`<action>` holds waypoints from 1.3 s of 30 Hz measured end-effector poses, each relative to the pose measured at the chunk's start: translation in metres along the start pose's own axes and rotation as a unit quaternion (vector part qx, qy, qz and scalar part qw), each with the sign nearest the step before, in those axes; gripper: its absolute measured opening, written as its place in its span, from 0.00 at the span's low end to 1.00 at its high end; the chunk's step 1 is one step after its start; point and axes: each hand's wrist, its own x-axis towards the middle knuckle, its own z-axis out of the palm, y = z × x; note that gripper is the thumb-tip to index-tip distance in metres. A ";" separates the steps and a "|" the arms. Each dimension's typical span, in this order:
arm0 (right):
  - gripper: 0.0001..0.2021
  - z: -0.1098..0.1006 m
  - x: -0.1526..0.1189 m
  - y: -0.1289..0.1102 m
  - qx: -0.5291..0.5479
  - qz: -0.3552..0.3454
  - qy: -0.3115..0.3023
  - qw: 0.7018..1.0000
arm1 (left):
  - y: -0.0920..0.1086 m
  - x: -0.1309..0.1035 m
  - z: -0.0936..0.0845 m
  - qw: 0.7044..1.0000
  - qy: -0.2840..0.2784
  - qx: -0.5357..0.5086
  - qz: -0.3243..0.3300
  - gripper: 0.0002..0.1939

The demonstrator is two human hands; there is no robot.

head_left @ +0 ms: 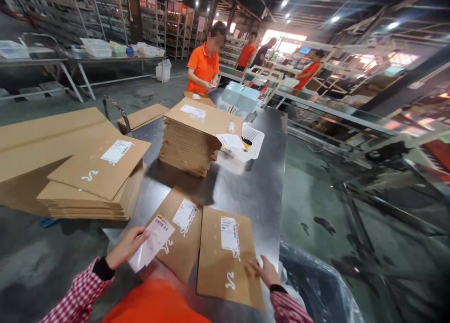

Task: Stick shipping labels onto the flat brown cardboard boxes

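My left hand [128, 245] is closed on a small stack of white shipping labels [154, 238] with printed barcodes, held over the lower left of the metal table. Under and beside them a flat cardboard mailer [188, 252] lies tilted, bearing a white label and a white squiggle. To its right lies a second cardboard mailer [213, 266], with a label [229, 234] near its top. My right hand [269, 272] is at this mailer's right edge, fingers stretched over it and somewhat blurred. A small white patch shows by its thumb.
A tall stack of flat cardboard [186, 147] stands mid-table, beside a white basket [258, 149]. Another cardboard stack [87, 203] is at left. A clear plastic bag [326, 285] hangs low right. A co-worker in an orange shirt [202, 63] stands at the far end.
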 end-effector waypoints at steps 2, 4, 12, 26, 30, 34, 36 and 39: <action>0.21 0.028 -0.014 -0.024 0.014 -0.028 -0.034 0.999 | 0.014 -0.005 0.007 1.000 0.001 0.002 0.010 0.25; 0.23 0.066 -0.039 -0.051 0.066 -0.048 -0.166 0.983 | 0.024 -0.009 0.013 1.000 -0.001 0.005 0.019 0.24; 0.11 0.125 -0.090 -0.110 0.110 -0.066 -0.440 0.889 | 0.035 -0.021 0.020 0.999 -0.020 0.011 0.028 0.24; 0.07 0.138 -0.093 -0.108 0.073 -0.083 -0.475 0.873 | 0.033 -0.017 0.021 0.998 -0.019 0.062 0.020 0.23; 0.07 0.141 -0.089 -0.107 0.070 -0.071 -0.480 0.871 | 0.033 -0.013 0.021 0.997 -0.024 0.073 0.028 0.22; 0.06 0.143 -0.085 -0.106 0.086 -0.054 -0.484 0.869 | 0.029 -0.008 0.021 0.997 -0.024 0.071 0.033 0.21; 0.06 0.144 -0.083 -0.106 0.101 -0.044 -0.485 0.867 | 0.025 -0.005 0.021 0.997 -0.015 0.066 0.035 0.19; 0.07 0.148 -0.083 -0.106 0.138 -0.024 -0.472 0.870 | 0.027 0.000 0.022 0.996 0.054 0.062 0.034 0.22</action>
